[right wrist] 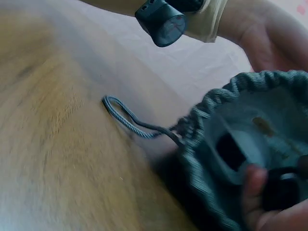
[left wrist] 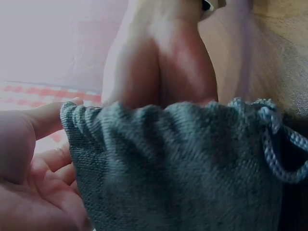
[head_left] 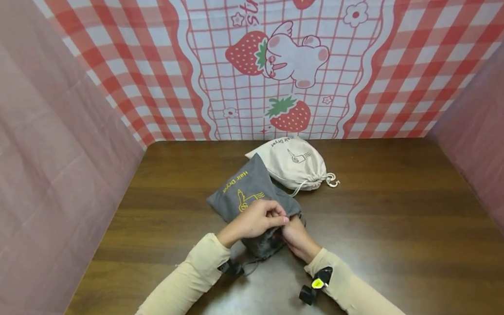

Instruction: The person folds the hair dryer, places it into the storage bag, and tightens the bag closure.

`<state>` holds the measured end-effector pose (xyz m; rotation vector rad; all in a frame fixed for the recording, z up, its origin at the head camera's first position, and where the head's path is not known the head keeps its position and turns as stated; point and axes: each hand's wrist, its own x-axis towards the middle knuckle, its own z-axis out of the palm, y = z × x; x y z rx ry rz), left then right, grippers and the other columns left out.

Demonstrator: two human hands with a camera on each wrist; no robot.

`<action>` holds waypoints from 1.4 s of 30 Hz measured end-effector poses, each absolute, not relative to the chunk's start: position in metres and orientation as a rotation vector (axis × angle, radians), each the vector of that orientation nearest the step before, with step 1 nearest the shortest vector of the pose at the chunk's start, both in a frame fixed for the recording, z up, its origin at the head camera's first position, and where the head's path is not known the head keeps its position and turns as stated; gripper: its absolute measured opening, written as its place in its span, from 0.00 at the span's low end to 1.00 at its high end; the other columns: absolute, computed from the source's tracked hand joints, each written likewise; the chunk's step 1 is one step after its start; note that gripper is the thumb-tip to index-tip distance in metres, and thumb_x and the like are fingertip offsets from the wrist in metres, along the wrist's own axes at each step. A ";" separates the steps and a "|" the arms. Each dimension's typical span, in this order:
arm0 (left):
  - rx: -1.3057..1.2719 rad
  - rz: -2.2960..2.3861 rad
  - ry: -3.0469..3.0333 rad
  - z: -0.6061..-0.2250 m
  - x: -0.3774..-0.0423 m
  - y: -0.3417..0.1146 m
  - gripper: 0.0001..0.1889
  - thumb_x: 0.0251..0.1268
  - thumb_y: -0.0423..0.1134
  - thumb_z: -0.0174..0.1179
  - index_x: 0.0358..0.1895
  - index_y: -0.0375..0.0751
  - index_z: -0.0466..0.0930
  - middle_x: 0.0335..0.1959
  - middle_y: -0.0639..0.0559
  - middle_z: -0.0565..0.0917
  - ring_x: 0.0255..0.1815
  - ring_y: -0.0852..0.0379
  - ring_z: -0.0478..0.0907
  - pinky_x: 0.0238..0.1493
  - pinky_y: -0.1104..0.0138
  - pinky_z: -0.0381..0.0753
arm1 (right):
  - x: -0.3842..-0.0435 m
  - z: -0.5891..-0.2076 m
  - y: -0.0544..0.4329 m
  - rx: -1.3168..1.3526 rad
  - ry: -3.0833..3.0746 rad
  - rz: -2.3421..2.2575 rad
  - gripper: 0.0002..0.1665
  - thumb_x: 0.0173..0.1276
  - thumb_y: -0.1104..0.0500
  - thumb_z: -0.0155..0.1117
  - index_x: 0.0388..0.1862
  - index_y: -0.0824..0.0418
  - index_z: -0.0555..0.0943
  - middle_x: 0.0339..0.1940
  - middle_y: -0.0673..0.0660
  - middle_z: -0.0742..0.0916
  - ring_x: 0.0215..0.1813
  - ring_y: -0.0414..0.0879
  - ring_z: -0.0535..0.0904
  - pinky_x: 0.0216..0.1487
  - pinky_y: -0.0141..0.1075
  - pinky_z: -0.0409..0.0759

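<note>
A grey drawstring bag with yellow "Hair Dryer" print lies on the table, its mouth toward me. My left hand pinches the gathered rim; in the left wrist view its thumb and fingers sit at the edge of the cloth. My right hand reaches into the mouth, and the bag hides most of its fingers. Inside, the right wrist view shows a clear plastic piece and a dark object beside my right thumb. Whether that hand grips the object is unclear.
A cream drawstring bag with dark "Hair Dryer" print lies behind the grey one, close against it. A cord loop hangs from the grey bag's rim. Strawberry-print cloth stands behind the brown wooden table.
</note>
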<state>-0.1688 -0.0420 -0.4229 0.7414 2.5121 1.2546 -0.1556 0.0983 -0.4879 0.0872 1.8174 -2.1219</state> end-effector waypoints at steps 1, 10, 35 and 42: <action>0.735 1.274 2.500 -0.423 -0.168 -0.042 0.08 0.64 0.39 0.63 0.35 0.37 0.83 0.28 0.47 0.84 0.26 0.70 0.71 0.33 0.76 0.73 | -0.154 -0.486 0.102 0.050 1.868 -2.038 0.17 0.75 0.61 0.50 0.56 0.70 0.75 0.40 0.47 0.83 0.36 0.37 0.76 0.35 0.34 0.78; 0.643 1.371 2.457 -0.426 -0.165 -0.047 0.08 0.64 0.39 0.63 0.36 0.36 0.83 0.29 0.45 0.83 0.26 0.68 0.72 0.31 0.76 0.72 | -0.144 -0.451 0.149 -0.459 2.259 -1.467 0.17 0.71 0.60 0.57 0.49 0.73 0.77 0.29 0.64 0.85 0.30 0.46 0.81 0.31 0.39 0.82; 0.745 1.163 2.689 -0.431 -0.155 -0.043 0.05 0.59 0.38 0.66 0.33 0.41 0.81 0.27 0.51 0.83 0.25 0.68 0.73 0.31 0.76 0.72 | -0.148 -0.448 0.148 -1.012 3.393 -0.938 0.15 0.41 0.72 0.71 0.29 0.60 0.81 0.26 0.51 0.79 0.29 0.46 0.76 0.30 0.41 0.75; 0.771 0.897 2.959 -0.428 -0.144 -0.044 0.08 0.50 0.35 0.67 0.33 0.45 0.79 0.29 0.54 0.79 0.31 0.61 0.74 0.34 0.73 0.71 | -0.149 -0.448 0.149 -0.960 3.450 -1.046 0.13 0.44 0.70 0.69 0.30 0.59 0.81 0.24 0.51 0.78 0.26 0.43 0.74 0.26 0.38 0.72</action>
